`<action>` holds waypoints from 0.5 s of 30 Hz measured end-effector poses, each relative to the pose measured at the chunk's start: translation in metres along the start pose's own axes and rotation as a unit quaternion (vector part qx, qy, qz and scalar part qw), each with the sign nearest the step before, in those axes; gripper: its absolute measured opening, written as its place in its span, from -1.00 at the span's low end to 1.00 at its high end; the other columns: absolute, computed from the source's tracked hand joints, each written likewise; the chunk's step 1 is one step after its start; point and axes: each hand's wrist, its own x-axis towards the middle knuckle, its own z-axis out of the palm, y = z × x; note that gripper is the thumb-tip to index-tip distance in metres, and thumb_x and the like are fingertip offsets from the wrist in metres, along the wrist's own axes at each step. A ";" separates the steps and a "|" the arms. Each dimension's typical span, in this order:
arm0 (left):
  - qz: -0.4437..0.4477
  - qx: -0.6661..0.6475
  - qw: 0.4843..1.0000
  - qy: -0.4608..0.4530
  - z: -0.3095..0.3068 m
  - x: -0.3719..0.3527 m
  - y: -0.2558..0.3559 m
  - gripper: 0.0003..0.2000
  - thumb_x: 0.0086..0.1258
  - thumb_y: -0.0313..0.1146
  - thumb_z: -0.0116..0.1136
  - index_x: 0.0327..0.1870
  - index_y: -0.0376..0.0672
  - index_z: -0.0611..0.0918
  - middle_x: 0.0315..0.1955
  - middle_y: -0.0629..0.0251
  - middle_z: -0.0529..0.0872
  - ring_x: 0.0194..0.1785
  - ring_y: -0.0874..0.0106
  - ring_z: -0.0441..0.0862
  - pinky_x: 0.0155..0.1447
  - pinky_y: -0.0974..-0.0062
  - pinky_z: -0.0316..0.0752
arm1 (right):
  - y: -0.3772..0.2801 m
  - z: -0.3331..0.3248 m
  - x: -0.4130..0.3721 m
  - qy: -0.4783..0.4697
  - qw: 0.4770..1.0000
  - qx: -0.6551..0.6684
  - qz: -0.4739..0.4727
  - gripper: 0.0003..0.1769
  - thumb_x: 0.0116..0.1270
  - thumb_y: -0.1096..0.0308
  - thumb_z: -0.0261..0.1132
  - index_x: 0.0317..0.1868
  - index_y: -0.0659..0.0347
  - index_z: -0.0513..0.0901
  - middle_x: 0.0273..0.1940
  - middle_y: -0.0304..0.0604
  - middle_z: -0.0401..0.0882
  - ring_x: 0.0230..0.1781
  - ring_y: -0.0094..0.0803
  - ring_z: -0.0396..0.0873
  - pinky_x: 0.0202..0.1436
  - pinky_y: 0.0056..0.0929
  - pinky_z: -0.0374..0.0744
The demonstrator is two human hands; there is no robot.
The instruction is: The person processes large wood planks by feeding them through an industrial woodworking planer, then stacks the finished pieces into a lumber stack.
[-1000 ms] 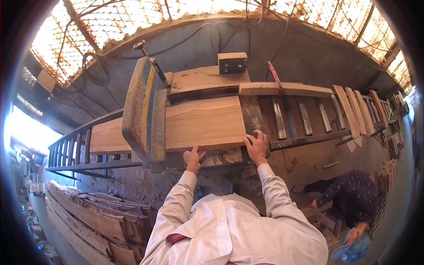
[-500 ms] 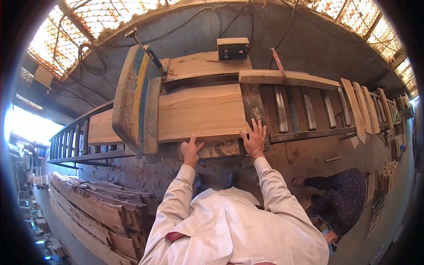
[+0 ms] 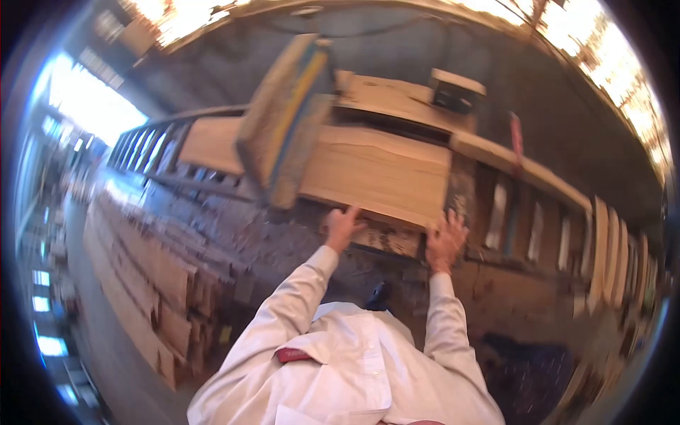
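A wide wooden board (image 3: 382, 170) lies on the machine table and passes under the saw's blue and yellow guard housing (image 3: 287, 120). My left hand (image 3: 343, 228) is at the board's near edge, thumb and fingers apart, to the right of the housing. At the board's near right corner, my right hand (image 3: 446, 241) has its fingers spread, touching the corner and the dark table strip. Both hands are slightly blurred, and neither is wrapped round anything.
A long wooden fence piece (image 3: 524, 168) and rollers (image 3: 536, 230) extend right, with a red clamp (image 3: 516, 138). Stacked planks (image 3: 149, 283) lie lower left. Upright slats (image 3: 610, 255) stand right. A person in dark dotted clothing (image 3: 528, 375) is at lower right.
The whole view has turned and shifted, so the machine now appears tilted and farther right. Both hands remain at the board's near edge, in nearly the same poses.
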 end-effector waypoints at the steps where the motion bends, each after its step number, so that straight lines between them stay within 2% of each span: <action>1: -0.001 0.013 1.000 -0.018 -0.007 -0.005 0.002 -0.58 0.46 -0.21 0.36 -0.08 -0.50 0.55 -0.16 0.00 0.69 -0.20 0.23 0.78 -0.19 0.30 0.81 | -0.002 -0.001 0.001 -0.013 1.000 0.000 0.002 -0.33 0.54 -0.18 0.07 0.46 0.05 0.50 0.62 -0.14 0.20 0.69 -0.08 -0.02 0.71 0.10 -0.20; 3: -0.049 0.030 0.992 -0.111 -0.034 -0.013 -0.007 -0.62 0.49 -0.20 0.33 -0.08 -0.45 0.59 -0.22 0.00 0.74 -0.24 0.23 0.81 -0.17 0.30 0.80 | -0.004 0.000 0.000 -0.030 1.000 -0.002 0.009 -0.33 0.56 -0.18 0.03 0.48 0.05 0.47 0.63 -0.15 0.18 0.69 -0.11 -0.03 0.72 0.07 -0.21; 6: -0.064 0.108 0.968 -0.215 -0.090 -0.052 -0.007 -0.65 0.50 -0.19 0.31 -0.09 -0.40 0.62 -0.29 -0.02 0.79 -0.28 0.22 0.82 -0.20 0.32 0.79 | -0.007 0.002 -0.003 -0.039 0.999 -0.007 0.015 -0.31 0.59 -0.20 -0.05 0.51 0.04 0.44 0.65 -0.17 0.15 0.70 -0.16 -0.07 0.72 0.03 -0.24; 8: -0.108 0.161 0.959 -0.209 -0.145 -0.064 -0.008 -0.68 0.52 -0.22 0.28 -0.04 -0.39 0.63 -0.25 -0.01 0.80 -0.26 0.19 0.83 -0.18 0.31 0.79 | -0.011 0.003 0.001 -0.036 0.999 -0.010 0.017 -0.29 0.61 -0.22 -0.10 0.52 0.03 0.43 0.65 -0.18 0.14 0.71 -0.18 -0.08 0.72 0.01 -0.26; 10: -0.116 0.102 0.981 -0.120 -0.215 -0.056 -0.027 -0.68 0.53 -0.23 0.26 -0.03 -0.39 0.62 -0.21 0.01 0.80 -0.26 0.19 0.83 -0.18 0.32 0.78 | -0.011 0.004 -0.002 -0.034 0.999 -0.013 0.019 -0.28 0.62 -0.24 -0.15 0.54 0.03 0.41 0.65 -0.19 0.14 0.71 -0.20 -0.10 0.72 0.00 -0.26; 14: -0.014 0.050 0.992 0.119 -0.322 -0.038 -0.001 -0.70 0.57 -0.22 0.20 -0.03 -0.34 0.61 -0.24 0.08 0.77 -0.30 0.26 0.80 -0.21 0.33 0.75 | -0.012 0.008 -0.002 -0.026 0.999 -0.017 0.015 -0.30 0.65 -0.22 -0.15 0.54 0.05 0.41 0.64 -0.22 0.16 0.71 -0.21 -0.07 0.72 -0.02 -0.25; 15: 0.021 0.053 0.988 0.145 -0.339 -0.029 0.011 -0.70 0.58 -0.19 0.18 -0.03 -0.33 0.61 -0.24 0.08 0.77 -0.27 0.26 0.79 -0.19 0.32 0.75 | -0.008 0.009 -0.003 -0.028 0.999 -0.021 0.011 -0.29 0.64 -0.24 -0.15 0.54 0.03 0.40 0.64 -0.22 0.15 0.71 -0.20 -0.07 0.72 -0.01 -0.24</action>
